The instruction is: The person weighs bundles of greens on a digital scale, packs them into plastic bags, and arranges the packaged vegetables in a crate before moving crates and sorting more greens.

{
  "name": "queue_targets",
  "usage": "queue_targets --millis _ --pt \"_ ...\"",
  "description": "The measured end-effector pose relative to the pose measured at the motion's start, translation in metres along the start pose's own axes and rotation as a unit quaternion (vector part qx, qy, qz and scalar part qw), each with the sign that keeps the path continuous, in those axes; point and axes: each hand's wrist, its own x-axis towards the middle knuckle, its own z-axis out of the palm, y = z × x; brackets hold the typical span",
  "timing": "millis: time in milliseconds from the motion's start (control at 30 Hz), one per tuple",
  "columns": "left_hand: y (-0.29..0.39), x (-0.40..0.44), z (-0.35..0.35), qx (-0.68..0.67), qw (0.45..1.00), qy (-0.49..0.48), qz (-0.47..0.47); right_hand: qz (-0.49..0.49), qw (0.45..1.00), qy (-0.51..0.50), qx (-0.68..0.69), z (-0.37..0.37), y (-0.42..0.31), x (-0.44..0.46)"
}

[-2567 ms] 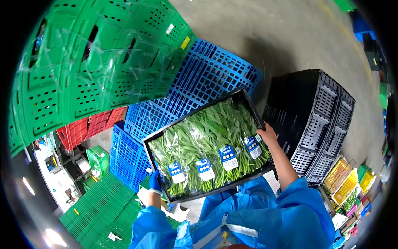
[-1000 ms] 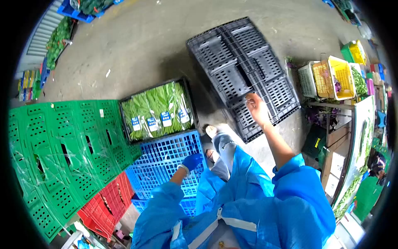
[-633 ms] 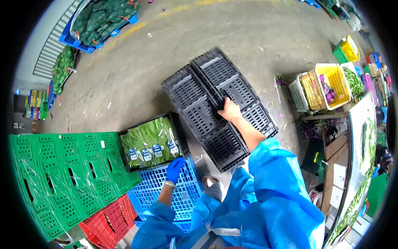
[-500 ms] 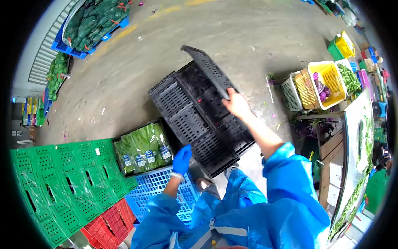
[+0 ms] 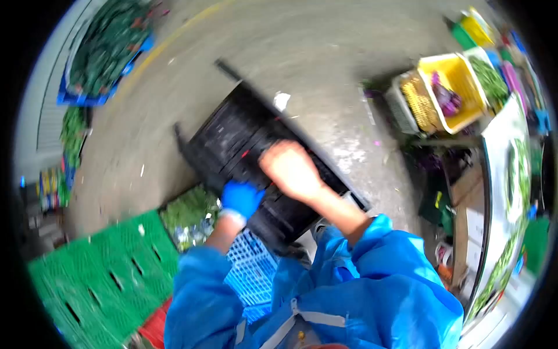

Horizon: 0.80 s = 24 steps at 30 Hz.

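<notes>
A black folding crate (image 5: 224, 131) is in front of me at floor level, its long side panels raised along the left and right of its dark floor. My left hand (image 5: 241, 199), in a blue glove, is closed over the left panel, with the thumb toward the inside. Bare and smeared by motion, my right hand (image 5: 290, 168) is over the middle of the crate; its fingers cannot be made out. Beside the left panel, a black crate of bagged leafy greens (image 5: 189, 212) is partly covered by the panel and my left hand.
Green crates (image 5: 104, 273) and a blue crate (image 5: 250, 262) are at lower left. A yellow basket (image 5: 471, 87) with purple vegetables is at right, beyond a work table (image 5: 494, 168) with green vegetables. Netted green produce (image 5: 110, 46) is at upper left.
My right hand has left the right panel's top edge and moved left over the crate's middle. My left hand has moved up onto the left panel, now raised. The view has shifted.
</notes>
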Motion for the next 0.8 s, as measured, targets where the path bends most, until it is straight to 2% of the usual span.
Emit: queue_targets --millis 33,67,100,133,167,200,233,267,300,333,367,400,433,467,500,567,600,633,667,700,733,767,800 --pt "-0.01 -0.014 -0.015 0.005 0.994 -0.108 -0.033 -0.039 0.993 -0.03 0.104 0.029 0.0 -0.013" --pt "-0.029 -0.025 -0.014 -0.008 0.957 -0.277 -0.083 -0.044 0.991 0.027 0.122 0.078 -0.003 -0.037" --pt "-0.065 -0.044 0.01 -0.075 0.961 -0.264 -0.042 -0.028 0.999 0.004 0.042 0.11 -0.007 -0.051" --pt "-0.104 -0.053 0.039 -0.027 0.928 -0.371 0.005 0.005 0.99 -0.127 0.055 0.131 -0.008 -0.059" --pt "-0.148 -0.066 0.072 -0.004 0.951 -0.303 0.062 0.021 0.989 -0.144 0.034 0.147 -0.01 -0.064" --pt "-0.165 -0.034 0.078 -0.087 0.922 -0.369 -0.073 0.011 0.994 -0.11 0.01 0.185 -0.007 -0.073" --pt "-0.169 -0.012 0.08 -0.168 0.86 -0.433 -0.214 -0.005 0.993 -0.119 -0.015 0.206 -0.005 -0.081" --pt "-0.164 0.011 0.084 -0.304 0.818 -0.368 -0.32 0.005 0.991 -0.137 -0.015 0.199 -0.004 -0.078" --pt "-0.161 0.025 0.095 -0.43 0.745 -0.291 -0.418 0.011 0.988 -0.153 -0.012 0.193 -0.008 -0.074" --pt "-0.169 0.026 0.122 -0.267 0.885 -0.297 -0.24 0.04 0.977 -0.207 0.016 0.2 -0.015 -0.067" --pt "-0.185 0.039 0.165 -0.082 0.958 -0.272 -0.038 0.072 0.963 -0.256 0.036 0.207 -0.013 -0.057" --pt "-0.199 0.056 0.204 0.113 0.954 -0.223 0.168 0.035 0.961 -0.276 -0.016 0.205 -0.013 -0.047" --pt "-0.202 0.07 0.216 0.328 0.88 -0.202 0.277 0.092 0.927 -0.362 0.04 0.187 -0.018 -0.032" --pt "-0.201 0.083 0.222 0.512 0.757 -0.139 0.381 0.089 0.933 -0.348 0.033 0.192 -0.016 -0.031" --pt "-0.201 0.085 0.233 0.689 0.607 -0.117 0.379 0.084 0.937 -0.338 0.031 0.201 -0.02 -0.035" --pt "-0.187 0.088 0.242 0.924 0.223 -0.051 0.308 0.08 0.929 -0.346 0.109 0.153 -0.037 -0.035" --pt "-0.152 0.093 0.184 0.888 0.118 -0.115 0.429 0.065 0.939 -0.311 0.133 0.124 -0.05 -0.046" --pt "-0.155 0.087 0.195 0.923 0.115 -0.099 0.352 0.039 0.953 -0.265 0.144 0.105 -0.063 -0.067" --pt "-0.163 0.084 0.213 0.953 0.113 -0.079 0.269 0.042 0.937 -0.309 0.157 0.07 -0.076 -0.084" --pt "-0.166 0.089 0.223 0.975 0.11 -0.058 0.181 0.028 0.937 -0.308 0.164 0.073 -0.084 -0.118" --pt "-0.167 0.091 0.203 0.994 0.002 -0.014 0.104 0.03 0.912 -0.376 0.16 0.057 -0.09 -0.144" --pt "-0.201 0.106 0.211 0.974 -0.035 -0.143 0.17 0.039 0.926 -0.358 0.113 0.063 -0.098 -0.174" --pt "-0.179 0.107 0.139 0.969 -0.08 -0.2 0.118 0.071 0.91 -0.398 0.089 0.041 -0.104 -0.167"
